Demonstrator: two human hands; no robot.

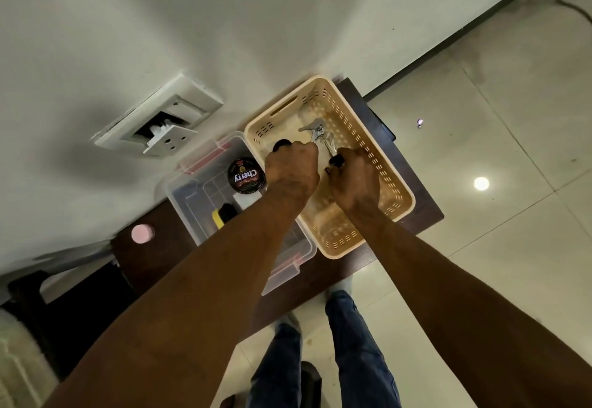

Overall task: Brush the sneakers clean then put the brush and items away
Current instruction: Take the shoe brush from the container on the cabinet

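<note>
The head view looks straight down on a dark wooden table (153, 257) that stands against a white wall (160, 23). On the table are two containers side by side and touching: a beige perforated basket (397, 202) on the right and a clear plastic box (189, 202) on the left.

Both hands are inside the basket. The left hand (291, 170) is clenched around a dark round object (282, 144); only its top shows beyond the knuckles, so I cannot tell if it is the brush. The right hand (355, 183) has its fingers curled around a small black item (336, 161) that shows at its fingertips. Just beyond both hands, on the basket floor, lies a bunch of keys (317, 132).

In the clear box, near the left wrist, is a round black tin (245, 177) with the word "Cherry". Beside it lie a white block (248, 200) and a black and yellow piece (224, 214). A small pink cap (142, 233) stands on the table, left of the box.
</note>
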